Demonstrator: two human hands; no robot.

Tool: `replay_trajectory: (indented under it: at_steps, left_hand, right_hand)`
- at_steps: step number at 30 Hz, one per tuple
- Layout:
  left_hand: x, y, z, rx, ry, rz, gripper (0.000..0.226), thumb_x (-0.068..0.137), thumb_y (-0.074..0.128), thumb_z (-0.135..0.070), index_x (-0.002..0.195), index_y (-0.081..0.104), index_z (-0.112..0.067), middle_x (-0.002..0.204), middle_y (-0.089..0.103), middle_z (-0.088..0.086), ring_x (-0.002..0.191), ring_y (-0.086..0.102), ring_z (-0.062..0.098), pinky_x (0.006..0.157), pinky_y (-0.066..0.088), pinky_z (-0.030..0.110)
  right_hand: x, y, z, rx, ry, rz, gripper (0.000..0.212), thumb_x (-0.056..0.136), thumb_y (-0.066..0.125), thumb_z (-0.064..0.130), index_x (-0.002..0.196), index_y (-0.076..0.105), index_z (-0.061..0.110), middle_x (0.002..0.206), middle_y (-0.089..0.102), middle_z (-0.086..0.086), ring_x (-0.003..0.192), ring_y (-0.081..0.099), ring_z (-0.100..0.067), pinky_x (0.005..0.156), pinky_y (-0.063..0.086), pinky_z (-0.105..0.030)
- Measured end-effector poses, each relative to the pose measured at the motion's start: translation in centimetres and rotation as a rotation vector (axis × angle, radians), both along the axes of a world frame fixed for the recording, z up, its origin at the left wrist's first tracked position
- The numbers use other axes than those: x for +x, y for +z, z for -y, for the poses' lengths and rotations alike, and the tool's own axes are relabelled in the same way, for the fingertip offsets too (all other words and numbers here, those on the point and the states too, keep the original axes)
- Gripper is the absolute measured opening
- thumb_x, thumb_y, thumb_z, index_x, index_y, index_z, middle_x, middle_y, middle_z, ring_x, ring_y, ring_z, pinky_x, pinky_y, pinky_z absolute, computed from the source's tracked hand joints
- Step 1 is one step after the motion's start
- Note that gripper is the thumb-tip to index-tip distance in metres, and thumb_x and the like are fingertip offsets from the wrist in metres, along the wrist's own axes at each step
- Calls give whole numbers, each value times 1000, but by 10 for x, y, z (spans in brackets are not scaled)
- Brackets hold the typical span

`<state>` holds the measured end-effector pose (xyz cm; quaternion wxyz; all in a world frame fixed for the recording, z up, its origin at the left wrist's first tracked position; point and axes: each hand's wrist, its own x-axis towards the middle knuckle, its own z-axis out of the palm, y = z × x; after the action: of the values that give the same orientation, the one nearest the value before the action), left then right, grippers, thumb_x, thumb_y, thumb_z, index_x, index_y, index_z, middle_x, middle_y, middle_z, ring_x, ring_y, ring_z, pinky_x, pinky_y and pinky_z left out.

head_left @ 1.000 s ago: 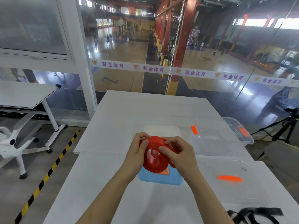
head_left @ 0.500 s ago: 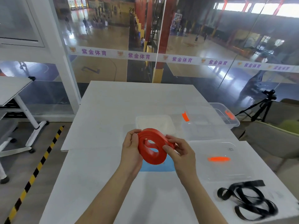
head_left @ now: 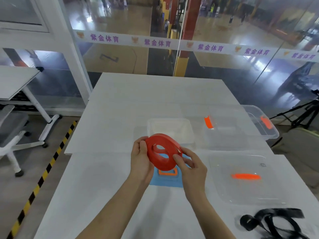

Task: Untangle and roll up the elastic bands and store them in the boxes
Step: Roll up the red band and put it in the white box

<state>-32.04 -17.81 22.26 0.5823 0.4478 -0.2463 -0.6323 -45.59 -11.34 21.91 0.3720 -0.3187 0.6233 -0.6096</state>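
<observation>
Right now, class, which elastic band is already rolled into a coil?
The red band, coiled and held between the left hand and right hand; the black band lies loose and tangled on the table.

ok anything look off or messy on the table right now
Only the black band, a loose tangle at the near right corner of the table, not yet rolled. The left hand and right hand hold the red band as a neat roll. Nothing looks spilled or broken.
</observation>
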Motion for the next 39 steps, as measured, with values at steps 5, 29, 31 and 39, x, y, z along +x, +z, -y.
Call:
replay_trajectory:
  at_steps: [5,29,31,39]
  left_hand:
    - [-25,-13,46,61,71,19,25,113,35,-18,112,59,-13,102,68,9,92,64,23,95,52,47]
    - [-28,-167,209,205,-679,1314,147,66,67,-87,162,-14,-13,174,-12,8,160,13,28,125,27,54]
    - [-32,-175,213,210,-667,1336,152,48,67,-96,159,-4,-20,169,5,9,151,35,34,113,42,61]
    - [-36,-200,215,205,-726,1307,147,70,73,-77,156,-32,-20,173,-19,2,160,14,28,122,28,61]
  right_hand:
    - [-23,-12,48,61,85,-94,32,84,88,21,112,77,34,111,77,11,106,73,-10,86,59,-22]
    - [-111,-162,323,544,303,12,30,92,79,12,122,73,8,103,78,-21,90,79,-39,67,67,-42]
    - [-109,-181,335,597,330,-13,32,90,79,11,121,74,7,103,77,-21,87,77,-37,66,68,-43]
    - [-95,-226,351,695,368,16,28,92,76,2,120,73,-1,111,75,-22,102,75,-42,80,66,-58]
